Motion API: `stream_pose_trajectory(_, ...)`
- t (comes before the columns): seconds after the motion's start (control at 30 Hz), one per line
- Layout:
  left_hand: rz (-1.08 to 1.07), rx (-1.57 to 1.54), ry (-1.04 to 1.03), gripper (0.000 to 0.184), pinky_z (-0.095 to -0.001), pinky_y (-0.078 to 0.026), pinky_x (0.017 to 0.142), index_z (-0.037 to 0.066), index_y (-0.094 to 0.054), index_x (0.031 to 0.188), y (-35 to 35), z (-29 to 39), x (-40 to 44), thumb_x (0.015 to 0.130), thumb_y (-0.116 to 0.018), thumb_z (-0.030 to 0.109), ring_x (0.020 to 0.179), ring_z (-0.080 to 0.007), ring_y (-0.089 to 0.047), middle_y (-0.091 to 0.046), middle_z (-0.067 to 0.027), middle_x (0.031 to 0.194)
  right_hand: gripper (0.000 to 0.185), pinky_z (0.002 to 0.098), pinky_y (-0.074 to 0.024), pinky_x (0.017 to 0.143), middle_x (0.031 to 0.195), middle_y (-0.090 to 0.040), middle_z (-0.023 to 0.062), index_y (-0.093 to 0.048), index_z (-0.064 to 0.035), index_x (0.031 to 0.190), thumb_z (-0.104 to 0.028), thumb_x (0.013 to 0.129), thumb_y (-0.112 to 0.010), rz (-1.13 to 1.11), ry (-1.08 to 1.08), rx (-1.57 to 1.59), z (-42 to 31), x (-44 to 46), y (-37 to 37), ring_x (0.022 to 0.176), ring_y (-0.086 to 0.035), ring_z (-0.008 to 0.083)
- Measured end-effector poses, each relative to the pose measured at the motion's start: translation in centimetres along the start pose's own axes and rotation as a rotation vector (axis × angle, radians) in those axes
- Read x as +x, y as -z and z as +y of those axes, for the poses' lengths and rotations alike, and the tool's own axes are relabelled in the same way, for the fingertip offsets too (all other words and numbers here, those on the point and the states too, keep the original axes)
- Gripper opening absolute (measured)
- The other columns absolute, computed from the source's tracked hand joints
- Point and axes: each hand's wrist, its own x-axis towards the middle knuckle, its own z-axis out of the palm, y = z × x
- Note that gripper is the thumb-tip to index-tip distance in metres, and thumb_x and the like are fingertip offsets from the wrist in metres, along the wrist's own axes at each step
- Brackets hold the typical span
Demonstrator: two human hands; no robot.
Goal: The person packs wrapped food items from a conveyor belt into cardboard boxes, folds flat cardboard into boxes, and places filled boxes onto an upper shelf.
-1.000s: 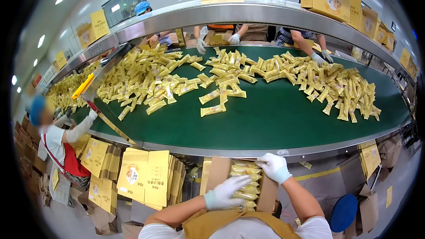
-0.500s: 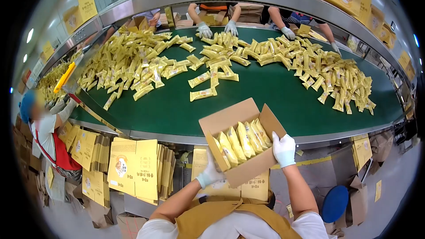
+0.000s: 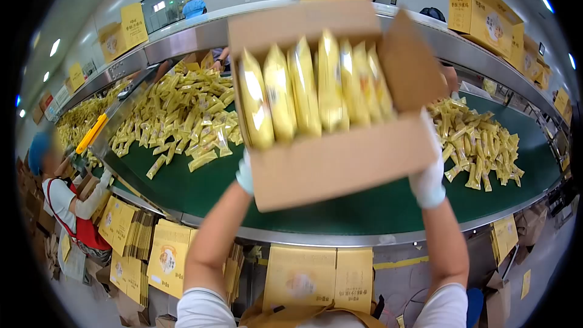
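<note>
Brown cardboard makes up the open cardboard box [image 3: 328,170], held tilted in the air over the green belt [image 3: 328,218]. Left hand [image 3: 244,173] and right hand [image 3: 429,176] grasp it from opposite sides; the left fingers are mostly behind the box, the right ones blurred and partly covered, so how far they curl I cannot tell.

The box's lower edge has bare belt below it in view, down to the near metal rail [image 3: 291,238]. A bare strip of belt also runs in front of the right pile [image 3: 480,140]. The left pile [image 3: 170,109] comes close to the box's left edge, and the right pile lies near the right hand, leaving less open room at the sides.

Seven yellow packets [image 3: 303,88] can be counted in one row in the box; those at its right end overlap and smear. Three flaps show: one at the back, one at the right, one in front. The loose packets are too many to count.

Behind the box, the middle of the belt is hidden. One worker [image 3: 73,206] in a red apron stands at far left; across the belt, another worker [image 3: 195,9] shows little beyond a blue cap.
</note>
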Motion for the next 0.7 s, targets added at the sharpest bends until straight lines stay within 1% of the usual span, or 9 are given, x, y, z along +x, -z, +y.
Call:
stream_pose_trajectory(0.07, 0.07, 0.187, -0.198, 0.066, -0.0377, -0.047, 0.098, 0.003, -0.028, 0.141, 1.8, -0.5, 8.5, 0.093, -0.068, 0.024, 0.122, -0.0259, -0.054, -0.052, -0.0165, 0.136, 0.043, 0.0318, -0.0441, 0.1, 0.134, -0.054, 0.0009, -0.045, -0.0003, 0.14, -0.029, 0.109, -0.036, -0.027, 0.019, 0.205, 3.5, 8.5, 2.5, 0.119, -0.053, 0.0122)
stream_pose_trajectory(0.17, 0.155, 0.355, -0.394, 0.05, -0.0362, -0.051, 0.092, 0.002, -0.046, 0.137, 3.5, -1.3, 18.6, 0.097, -0.063, 0.029, 0.116, -0.0242, -0.059, -0.06, -0.0147, 0.129, 0.037, 0.0335, -0.0369, 0.109, 0.137, -0.058, 0.0124, -0.049, -0.0012, 0.14, -0.017, 0.106, -0.045, -0.054, 0.874, -1.31, 0.7, 19.8, 0.3, 0.129, -0.05, 0.0231)
stream_pose_trajectory(0.23, 0.236, -0.09, -0.3, 0.04, -0.0319, -0.057, 0.082, 0.002, -0.058, 0.13, 3.1, -0.2, 23.1, 0.104, -0.054, 0.033, 0.108, -0.0227, -0.064, -0.065, -0.014, 0.123, 0.046, 0.0336, -0.0383, 0.107, 0.136, -0.059, 0.0137, -0.052, -0.0068, 0.139, -0.033, 0.101, -0.058, -0.054, 0.412, -0.212, -0.4, 23.4, -4.7, 0.127, -0.053, 0.028)
stream_pose_trajectory(0.27, 0.237, -0.056, -0.158, 0.043, -0.0312, -0.057, 0.079, 0.002, -0.057, 0.13, 3.2, 0.3, 24.2, 0.104, -0.054, 0.036, 0.106, -0.0222, -0.065, -0.065, -0.0149, 0.123, 0.048, 0.0339, -0.0397, 0.111, 0.143, -0.052, 0.0161, -0.048, -0.0024, 0.143, -0.023, 0.101, -0.056, -0.003, 0.316, -0.071, -0.3, 24.6, -6.1, 0.129, -0.054, 0.0282)
stream_pose_trajectory(0.47, 0.11, 0.368, 0.293, 0.058, -0.0367, -0.057, 0.084, -0.001, -0.051, 0.132, 4.2, -1.7, 28.2, 0.1, -0.054, 0.048, 0.108, -0.0258, -0.068, -0.059, -0.0214, 0.132, 0.062, 0.0448, -0.0417, 0.106, 0.135, -0.057, 0.0269, -0.053, 0.0037, 0.135, -0.039, 0.092, -0.063, 0.015, 0.547, -1.074, 4.4, 28.1, -6.0, 0.123, -0.053, 0.0428)
stream_pose_trajectory(0.6, 0.212, 0.836, -0.034, 0.065, -0.045, -0.047, 0.104, -0.001, -0.046, 0.14, 1.7, -3.8, 25.4, 0.098, -0.054, 0.048, 0.129, -0.0331, -0.055, -0.044, -0.0255, 0.149, 0.059, 0.047, -0.0436, 0.101, 0.131, -0.059, 0.0266, -0.054, 0.0043, 0.134, -0.035, 0.092, -0.063, -0.121, 0.622, -1.3, 4.5, 26.2, -5.0, 0.117, -0.055, 0.0431)
stream_pose_trajectory(0.63, 0.278, 0.697, -0.162, 0.075, -0.0462, -0.03, 0.118, 0.0, -0.036, 0.15, -0.6, -4.0, 22.2, 0.097, -0.055, 0.049, 0.147, -0.0377, -0.032, -0.025, -0.0264, 0.16, 0.06, 0.0468, -0.0434, 0.102, 0.132, -0.058, 0.0266, -0.053, 0.0043, 0.136, -0.035, 0.092, -0.063, -0.145, 0.714, -1.297, 5.3, 25.7, -3.9, 0.118, -0.055, 0.0432)
stream_pose_trajectory(0.67, 0.138, 0.677, -0.19, 0.076, -0.0442, -0.029, 0.119, 0.002, -0.03, 0.154, -1.5, -3.9, 18.7, 0.097, -0.056, 0.046, 0.148, -0.0374, -0.029, -0.024, -0.0247, 0.162, 0.058, 0.0376, -0.0356, 0.112, 0.142, -0.055, 0.015, -0.048, -0.0042, 0.142, -0.039, 0.098, -0.06, -0.106, 0.892, -1.313, 7.3, 24.8, -2.3, 0.132, -0.049, 0.0301)
stream_pose_trajectory(0.7, -0.003, 0.647, -0.212, 0.079, -0.0421, -0.027, 0.12, 0.003, -0.024, 0.157, -2.4, -3.8, 15.1, 0.098, -0.058, 0.043, 0.15, -0.0372, -0.027, -0.022, -0.023, 0.163, 0.059, 0.0393, -0.0374, 0.111, 0.143, -0.053, 0.0181, -0.049, -0.0027, 0.142, -0.04, 0.097, -0.059, -0.252, 0.604, -1.0, 6.7, 21.4, -2.1, 0.133, -0.049, 0.033)
